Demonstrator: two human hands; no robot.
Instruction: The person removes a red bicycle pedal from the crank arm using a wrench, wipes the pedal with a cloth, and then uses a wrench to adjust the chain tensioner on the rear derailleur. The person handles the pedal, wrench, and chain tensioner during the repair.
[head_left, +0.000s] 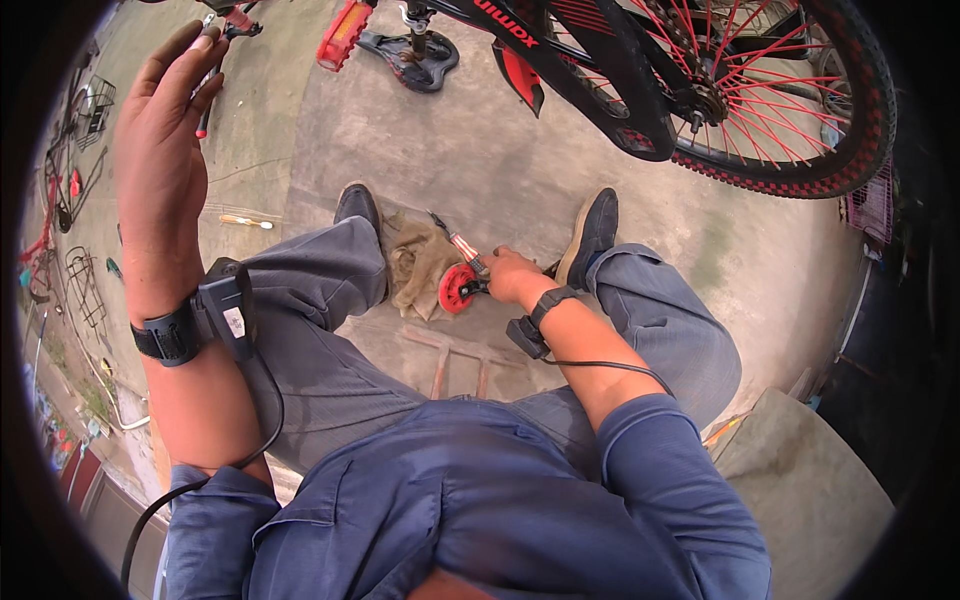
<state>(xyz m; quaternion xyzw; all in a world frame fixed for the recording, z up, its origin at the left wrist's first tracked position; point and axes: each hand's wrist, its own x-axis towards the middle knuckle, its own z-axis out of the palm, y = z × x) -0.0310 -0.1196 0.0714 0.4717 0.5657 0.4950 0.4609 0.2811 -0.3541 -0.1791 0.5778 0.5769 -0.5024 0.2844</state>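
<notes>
Raised at the upper left, my left hand [165,150] has its fingers bent toward the thumb around a slim tool with a red end [203,128]; the tool's middle is hidden by the fingers. Between my shoes, my right hand [512,275] is closed at the dark bracket of a small red training wheel [452,288]. That wheel rests on a crumpled brown cloth [412,262]. A tool with a red-and-white striped handle [464,247] lies against the cloth, its end close to my right fingers.
A black-and-red bicycle [640,80] fills the upper right, its rear wheel [770,90] nearest. A black saddle [415,62] and red pedal [345,35] are at the top. A yellow-handled tool [246,221] lies on the concrete; metal racks [85,285] are far left. Below is a wooden frame [445,350].
</notes>
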